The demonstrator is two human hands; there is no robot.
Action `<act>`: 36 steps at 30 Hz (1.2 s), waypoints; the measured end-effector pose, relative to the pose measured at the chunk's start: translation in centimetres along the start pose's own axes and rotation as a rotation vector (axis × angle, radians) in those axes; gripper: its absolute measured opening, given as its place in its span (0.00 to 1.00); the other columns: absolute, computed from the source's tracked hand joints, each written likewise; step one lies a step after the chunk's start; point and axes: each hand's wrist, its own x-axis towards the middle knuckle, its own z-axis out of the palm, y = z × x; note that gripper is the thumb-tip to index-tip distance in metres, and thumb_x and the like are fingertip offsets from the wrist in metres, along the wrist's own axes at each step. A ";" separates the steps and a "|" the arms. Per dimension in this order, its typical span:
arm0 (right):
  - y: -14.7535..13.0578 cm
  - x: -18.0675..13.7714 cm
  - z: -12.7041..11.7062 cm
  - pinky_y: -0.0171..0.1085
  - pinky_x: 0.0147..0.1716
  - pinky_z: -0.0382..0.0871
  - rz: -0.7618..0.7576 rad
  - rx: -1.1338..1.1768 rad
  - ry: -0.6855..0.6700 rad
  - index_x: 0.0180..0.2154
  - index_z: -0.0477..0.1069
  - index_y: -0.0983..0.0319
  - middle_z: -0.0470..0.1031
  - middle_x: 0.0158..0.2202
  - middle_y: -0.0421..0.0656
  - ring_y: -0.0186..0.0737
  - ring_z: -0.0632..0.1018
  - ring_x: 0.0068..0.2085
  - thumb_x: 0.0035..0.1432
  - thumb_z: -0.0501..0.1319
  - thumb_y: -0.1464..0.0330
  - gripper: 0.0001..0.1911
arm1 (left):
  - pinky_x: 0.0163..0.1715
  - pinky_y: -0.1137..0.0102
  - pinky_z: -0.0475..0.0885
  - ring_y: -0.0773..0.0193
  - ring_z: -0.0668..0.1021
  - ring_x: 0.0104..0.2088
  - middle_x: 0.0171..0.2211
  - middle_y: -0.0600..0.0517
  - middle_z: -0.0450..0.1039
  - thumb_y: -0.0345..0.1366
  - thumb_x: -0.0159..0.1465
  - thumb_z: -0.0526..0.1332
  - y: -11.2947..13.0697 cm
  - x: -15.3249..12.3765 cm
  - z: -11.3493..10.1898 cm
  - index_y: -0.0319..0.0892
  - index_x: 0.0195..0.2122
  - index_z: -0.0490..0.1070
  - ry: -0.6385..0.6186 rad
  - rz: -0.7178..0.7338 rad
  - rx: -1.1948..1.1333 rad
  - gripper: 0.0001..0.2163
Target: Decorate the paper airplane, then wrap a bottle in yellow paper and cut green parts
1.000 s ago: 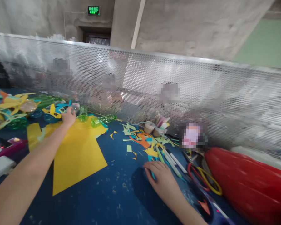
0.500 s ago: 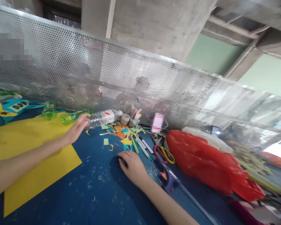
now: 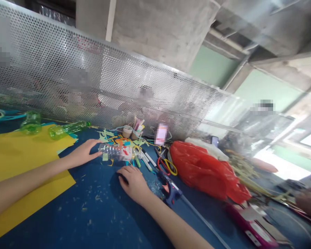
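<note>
My left hand (image 3: 89, 152) grips the base end of a clear plastic bottle (image 3: 113, 152), thumb on the near side and fingers on the far side. The bottle lies sideways with its neck to the right and a red and white label round its middle, over coloured paper scraps (image 3: 121, 141). My right hand (image 3: 133, 183) rests on the blue tabletop with its fingers curled. Something dark shows between its thumb and fingers; I cannot make out what it is. Several pens (image 3: 148, 159), scissors with red and yellow handles (image 3: 171, 167) and a blue glue gun (image 3: 172, 192) lie near that hand.
Yellow card (image 3: 28, 166) covers the left side, with two green bottles (image 3: 31, 122) (image 3: 67, 129) behind it. A red plastic bag (image 3: 202, 169) lies at the right. Small cups (image 3: 127, 131) and a phone (image 3: 161, 134) stand before a perforated metal screen (image 3: 134, 65).
My left hand has drawn the clear bottle nearer, away from the screen and over the paper scraps. My right hand stays on the table. The view has turned to the right.
</note>
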 end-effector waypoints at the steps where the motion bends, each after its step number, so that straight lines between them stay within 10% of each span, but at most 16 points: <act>1: 0.0 0.0 0.0 0.39 0.44 0.66 0.001 -0.001 0.001 0.43 0.72 0.58 0.76 0.40 0.42 0.41 0.74 0.43 0.58 0.56 0.73 0.11 | 0.51 0.58 0.64 0.51 0.70 0.51 0.49 0.44 0.68 0.51 0.58 0.55 0.0 0.1 -0.4 0.44 0.49 0.65 0.029 -0.007 0.063 0.22; 7: -0.2 0.0 -0.2 0.39 0.44 0.66 0.000 0.008 -0.012 0.43 0.72 0.58 0.75 0.40 0.43 0.40 0.74 0.42 0.60 0.55 0.71 0.10 | 0.35 0.58 0.68 0.45 0.73 0.37 0.28 0.46 0.70 0.57 0.42 0.64 1.2 -1.7 -4.4 0.46 0.24 0.70 -0.286 -0.164 0.381 0.19; 12: -0.3 -0.1 -0.3 0.41 0.49 0.65 0.024 0.031 -0.005 0.47 0.70 0.58 0.73 0.47 0.44 0.42 0.72 0.48 0.63 0.54 0.68 0.12 | 0.40 0.52 0.68 0.33 0.70 0.48 0.42 0.44 0.72 0.43 0.28 0.72 1.0 -5.0 -6.2 0.51 0.35 0.76 -0.521 -0.205 0.244 0.28; 29: 2.2 0.0 1.3 0.51 0.50 0.67 -0.068 0.031 0.001 0.46 0.71 0.61 0.73 0.47 0.49 0.49 0.73 0.48 0.64 0.51 0.65 0.15 | 0.38 0.68 0.66 0.53 0.71 0.43 0.44 0.50 0.70 0.33 0.39 0.68 1.3 -2.2 -11.3 0.51 0.45 0.72 -0.923 -0.154 0.133 0.28; 36: 2.8 -0.1 1.8 0.51 0.48 0.69 -0.088 0.020 0.024 0.46 0.71 0.59 0.74 0.46 0.49 0.49 0.74 0.47 0.63 0.51 0.62 0.15 | 0.31 0.71 0.65 0.56 0.72 0.39 0.45 0.48 0.69 0.33 0.39 0.68 0.1 -1.9 -10.2 0.50 0.48 0.71 -0.930 -0.151 0.236 0.30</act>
